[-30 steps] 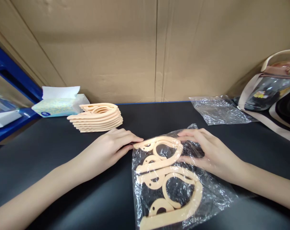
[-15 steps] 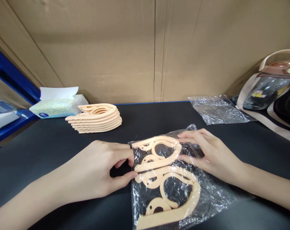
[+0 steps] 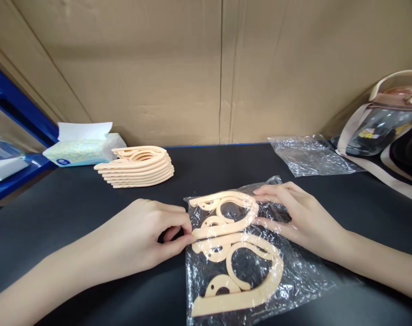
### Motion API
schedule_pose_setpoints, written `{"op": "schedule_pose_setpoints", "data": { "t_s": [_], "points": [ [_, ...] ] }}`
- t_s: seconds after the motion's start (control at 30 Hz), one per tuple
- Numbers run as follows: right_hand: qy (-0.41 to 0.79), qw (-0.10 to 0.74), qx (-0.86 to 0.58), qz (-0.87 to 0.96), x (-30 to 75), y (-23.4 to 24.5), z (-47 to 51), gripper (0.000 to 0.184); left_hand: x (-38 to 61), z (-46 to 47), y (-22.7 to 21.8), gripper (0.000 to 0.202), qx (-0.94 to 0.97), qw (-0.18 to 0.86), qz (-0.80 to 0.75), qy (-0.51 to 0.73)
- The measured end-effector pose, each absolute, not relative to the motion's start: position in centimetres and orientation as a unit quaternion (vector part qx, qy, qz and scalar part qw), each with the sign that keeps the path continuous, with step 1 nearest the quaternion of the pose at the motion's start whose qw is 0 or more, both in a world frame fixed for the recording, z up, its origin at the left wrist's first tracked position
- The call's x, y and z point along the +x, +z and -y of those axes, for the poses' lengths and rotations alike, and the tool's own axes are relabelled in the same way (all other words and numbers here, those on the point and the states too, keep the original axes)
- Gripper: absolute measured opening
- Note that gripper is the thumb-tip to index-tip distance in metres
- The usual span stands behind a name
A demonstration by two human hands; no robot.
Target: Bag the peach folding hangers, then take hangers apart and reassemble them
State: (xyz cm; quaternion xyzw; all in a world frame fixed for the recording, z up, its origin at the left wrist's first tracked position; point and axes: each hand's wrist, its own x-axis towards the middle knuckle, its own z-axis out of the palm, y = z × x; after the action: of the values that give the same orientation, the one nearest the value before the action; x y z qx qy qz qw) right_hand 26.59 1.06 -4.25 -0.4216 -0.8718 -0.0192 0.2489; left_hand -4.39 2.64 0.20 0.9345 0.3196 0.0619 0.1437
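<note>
A clear plastic bag (image 3: 294, 271) lies on the black table (image 3: 73, 203) in front of me with peach plastic hanger-shaped pieces (image 3: 236, 253) inside it. My left hand (image 3: 147, 235) pinches the bag's left edge between thumb and fingers, right beside the pieces. My right hand (image 3: 301, 217) rests on top of the bag at its far right side, fingers stretched over the plastic and touching the upper piece.
A stack of several more peach pieces (image 3: 138, 166) sits at the back left. Behind it lies a tissue pack (image 3: 79, 147) by a blue shelf frame (image 3: 18, 108). An empty clear bag (image 3: 307, 156) and a bottle with a strap (image 3: 379, 127) are at the back right. A cardboard wall (image 3: 206, 68) closes the back.
My left hand moved from lying flat at the top of the bag down to its left edge and closed into a pinch there. The right hand stayed put.
</note>
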Motion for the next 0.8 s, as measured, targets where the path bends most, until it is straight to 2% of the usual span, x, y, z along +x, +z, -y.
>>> {"op": "schedule_pose_setpoints", "data": {
  "t_s": [0.23, 0.37, 0.63, 0.8],
  "points": [
    [-0.001, 0.250, -0.434, 0.866, 26.7, -4.2, -0.9, 0.030, -4.5, -3.1, 0.1, 0.028, 0.935, 0.142, -0.317, 0.066],
    [0.006, 0.247, -0.446, 0.860, 27.1, -4.2, -1.2, 0.038, -4.6, -3.0, 0.4, 0.031, 0.934, 0.137, -0.323, 0.065],
    [0.144, 0.210, -0.458, 0.852, 27.5, -3.4, -1.3, 0.054, -4.7, -2.7, 0.3, 0.036, 0.932, 0.145, -0.330, 0.031],
    [0.272, 0.147, -0.447, 0.840, 27.7, -2.1, -1.1, 0.077, -4.4, -2.6, 0.2, 0.036, 0.933, 0.154, -0.325, 0.030]
  ]
}}
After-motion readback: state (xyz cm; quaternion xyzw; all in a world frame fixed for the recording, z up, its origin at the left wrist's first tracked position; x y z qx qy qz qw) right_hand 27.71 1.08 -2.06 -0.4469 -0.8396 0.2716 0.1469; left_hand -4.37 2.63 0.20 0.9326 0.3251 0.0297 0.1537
